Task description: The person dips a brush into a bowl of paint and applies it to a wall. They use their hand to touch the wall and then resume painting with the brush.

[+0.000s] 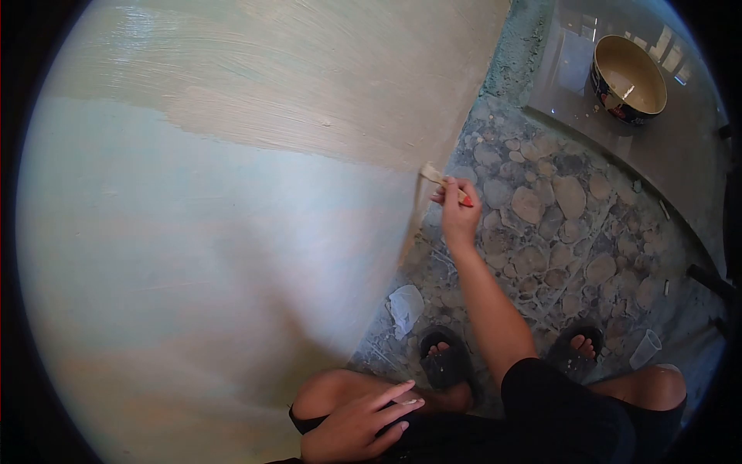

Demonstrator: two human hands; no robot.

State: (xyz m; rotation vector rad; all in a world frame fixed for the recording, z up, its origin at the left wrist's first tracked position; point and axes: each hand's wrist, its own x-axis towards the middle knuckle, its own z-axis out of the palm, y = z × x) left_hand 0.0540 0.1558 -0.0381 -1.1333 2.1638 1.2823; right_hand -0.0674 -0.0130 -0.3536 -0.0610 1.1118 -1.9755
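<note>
My right hand [459, 206] grips a paintbrush [433, 173] with a red-tipped handle. Its bristles, coated in beige paint, touch the right edge of a wall [193, 209]. The upper part of that wall carries a wet, streaky beige coat; below a ragged line it is paler, whitish-green. My left hand [363, 424] rests over my bent knee, fingers spread and holding nothing, with a whitish smear on one finger.
A bowl [630, 81] with beige paint inside stands on a glossy glass-like tabletop [657, 170] at upper right. Round-stone-patterned flooring [556, 216] lies below. A crumpled white plastic piece [405, 309] and a clear plastic cup [644, 349] lie near my slippered feet.
</note>
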